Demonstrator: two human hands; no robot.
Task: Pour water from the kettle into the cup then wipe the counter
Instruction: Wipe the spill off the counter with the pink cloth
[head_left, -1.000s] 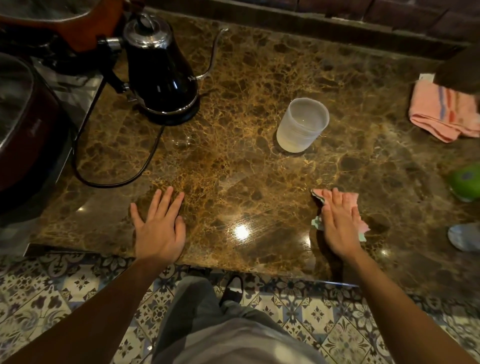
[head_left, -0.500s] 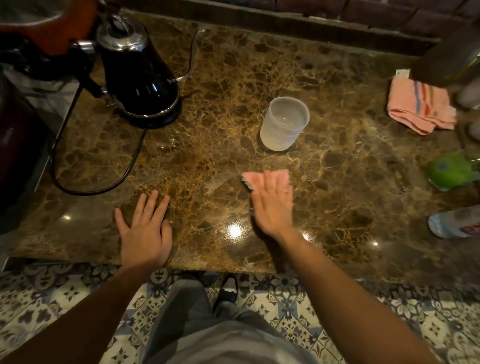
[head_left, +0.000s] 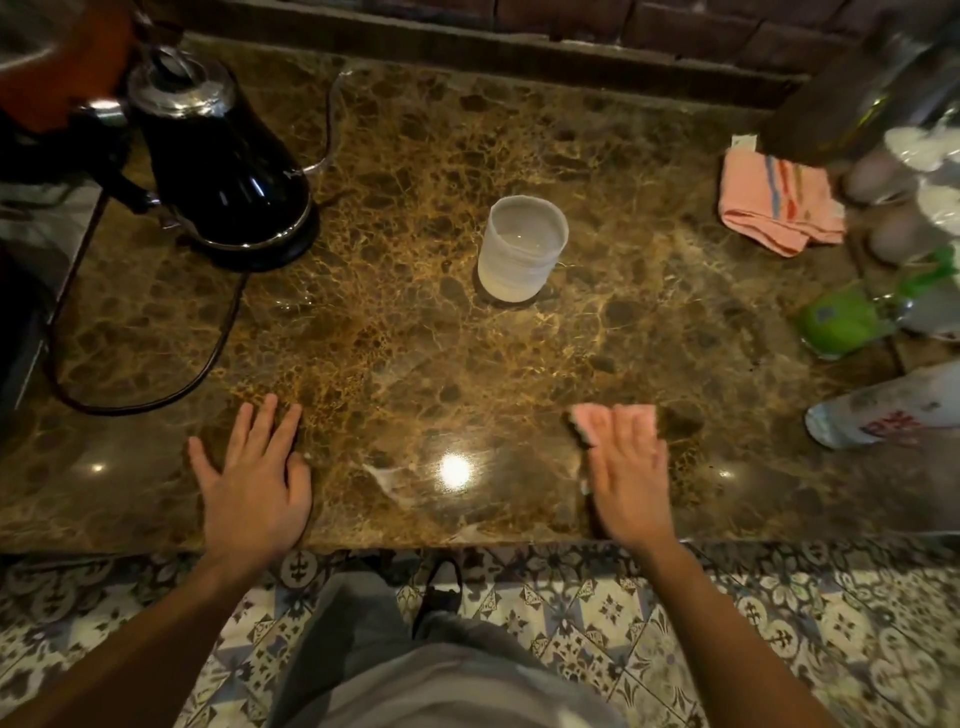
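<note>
A black gooseneck kettle (head_left: 223, 176) stands on its base at the back left of the brown marble counter (head_left: 415, 353). A frosted translucent cup (head_left: 521, 249) with water in it stands upright mid-counter. My right hand (head_left: 628, 473) presses flat on a small pink cloth (head_left: 589, 422) near the front edge, right of centre; most of the cloth is hidden under the palm. My left hand (head_left: 254, 478) rests flat on the counter at the front left, fingers spread, holding nothing. Faint wet streaks lie between the hands.
The kettle's black cord (head_left: 156, 395) loops across the left counter. A folded pink striped towel (head_left: 779, 208) lies at the back right. A green-capped bottle (head_left: 841, 322), a white bottle lying on its side (head_left: 883, 410) and blurred glassware crowd the right edge. Patterned floor tiles lie below.
My right hand slid the pink cloth from the front right to mid-counter near the cup, then back right toward the front edge. The left hand stayed planted.
</note>
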